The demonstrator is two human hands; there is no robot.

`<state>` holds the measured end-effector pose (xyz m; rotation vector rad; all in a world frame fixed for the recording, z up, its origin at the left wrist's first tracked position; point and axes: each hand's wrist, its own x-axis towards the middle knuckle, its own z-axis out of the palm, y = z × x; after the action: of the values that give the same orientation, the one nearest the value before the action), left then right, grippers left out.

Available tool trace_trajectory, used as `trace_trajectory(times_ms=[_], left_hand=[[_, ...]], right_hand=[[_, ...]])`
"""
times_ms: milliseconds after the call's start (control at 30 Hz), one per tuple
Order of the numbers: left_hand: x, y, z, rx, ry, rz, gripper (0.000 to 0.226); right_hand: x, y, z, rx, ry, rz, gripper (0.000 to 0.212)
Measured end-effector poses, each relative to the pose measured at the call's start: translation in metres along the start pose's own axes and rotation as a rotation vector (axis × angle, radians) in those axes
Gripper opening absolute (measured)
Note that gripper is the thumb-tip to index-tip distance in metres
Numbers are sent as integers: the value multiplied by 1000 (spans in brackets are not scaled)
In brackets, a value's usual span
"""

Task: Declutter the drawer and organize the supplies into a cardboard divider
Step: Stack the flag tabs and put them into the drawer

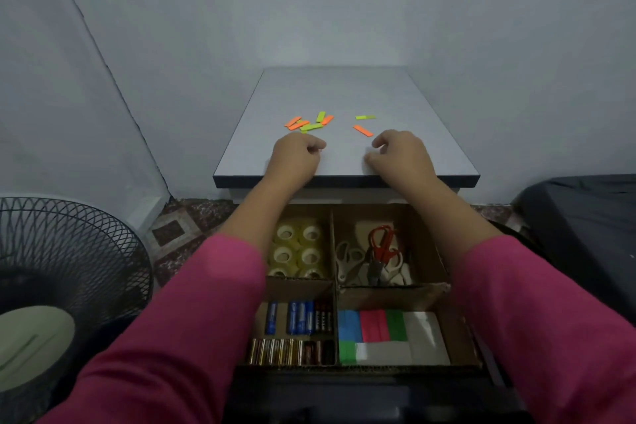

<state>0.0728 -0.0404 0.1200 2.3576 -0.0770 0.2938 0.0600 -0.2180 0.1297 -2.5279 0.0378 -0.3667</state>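
Observation:
Both hands rest on the grey cabinet top, fingers loosely curled and holding nothing. My left hand lies just below a small heap of orange and green sticky tabs. My right hand lies just below one orange tab and one green tab. Below, the open drawer holds a cardboard divider with four compartments: tape rolls back left, scissors back right, batteries front left, coloured sticky notes front right.
A black standing fan is at the lower left. A dark covered object stands at the right. The wall rises right behind the cabinet; patterned floor shows on the left.

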Motion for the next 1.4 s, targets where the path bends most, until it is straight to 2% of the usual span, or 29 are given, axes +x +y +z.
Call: trace_trajectory(times_ms=[100, 200, 367, 433, 567, 667, 800, 933, 1033, 1133, 1200, 1300, 1400], left_hand=[[16, -1, 0, -38, 2, -19, 32], [30, -3, 1, -73, 34, -47, 37], [52, -8, 3, -67, 306, -146, 45], [64, -12, 2, -28, 350, -200, 42], [84, -19, 2, 192, 228, -264, 28], [87, -20, 6, 228, 205, -252, 22], [89, -24, 7, 162, 224, -243, 15], [75, -18, 4, -114, 271, -111, 17], [56, -6, 3, -190, 60, 63, 18], [51, -1, 5, -15, -68, 158, 21], [54, -3, 5, -33, -27, 156, 20], [65, -10, 5, -146, 99, 64, 21], [78, -14, 10, -34, 122, 29, 22]], right_hand=[[19, 4, 1, -12, 21, 49, 37], [34, 4, 4, -44, 35, 71, 33], [50, 4, 13, -101, 31, -7, 27], [55, 6, 15, -103, 35, -35, 25], [59, 10, 13, -38, -18, -59, 20], [56, 10, 11, -4, -58, -114, 19], [52, 9, 8, 51, -69, -136, 18], [48, 8, 5, 75, -58, -137, 20], [49, 8, 6, 117, -55, -109, 19], [49, 8, 6, 125, -63, -100, 22], [51, 9, 7, 138, -64, -88, 23], [54, 11, 10, 143, -61, -68, 22], [57, 12, 11, 146, -66, -41, 20]])
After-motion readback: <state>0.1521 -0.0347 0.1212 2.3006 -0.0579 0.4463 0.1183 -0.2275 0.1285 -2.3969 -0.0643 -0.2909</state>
